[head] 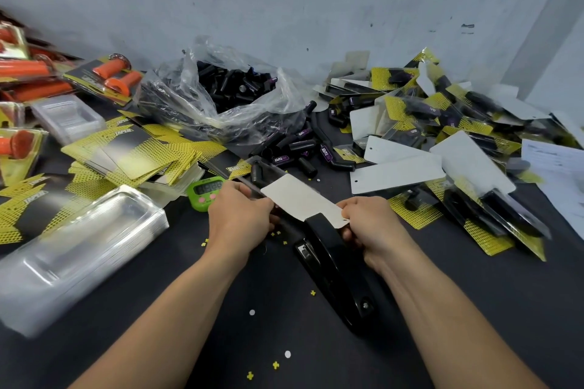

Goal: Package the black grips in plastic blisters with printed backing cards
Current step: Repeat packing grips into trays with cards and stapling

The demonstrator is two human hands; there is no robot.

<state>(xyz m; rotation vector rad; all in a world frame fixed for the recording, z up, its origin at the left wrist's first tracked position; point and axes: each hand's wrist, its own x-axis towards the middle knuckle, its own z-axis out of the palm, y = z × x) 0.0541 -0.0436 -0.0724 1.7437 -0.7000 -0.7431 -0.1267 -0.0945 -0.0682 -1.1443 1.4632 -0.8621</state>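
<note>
I hold one blister pack (297,197) face down over the table, its white card back up, with a black grip showing at its far end. My left hand (240,215) grips its left edge. My right hand (373,227) pinches its near right corner, which sits in the jaws of a black stapler (331,259). Loose black grips (300,147) lie behind, spilling from a clear plastic bag (221,95). A stack of empty clear blisters (79,249) stands at the left. Yellow-black backing cards (136,151) are piled behind them.
A heap of packed blisters (458,142) fills the right side. Orange grip packs (104,79) lie at the far left. A green timer (205,193) sits by my left hand. Punched paper bits dot the dark table (278,341). A grey wall rises behind.
</note>
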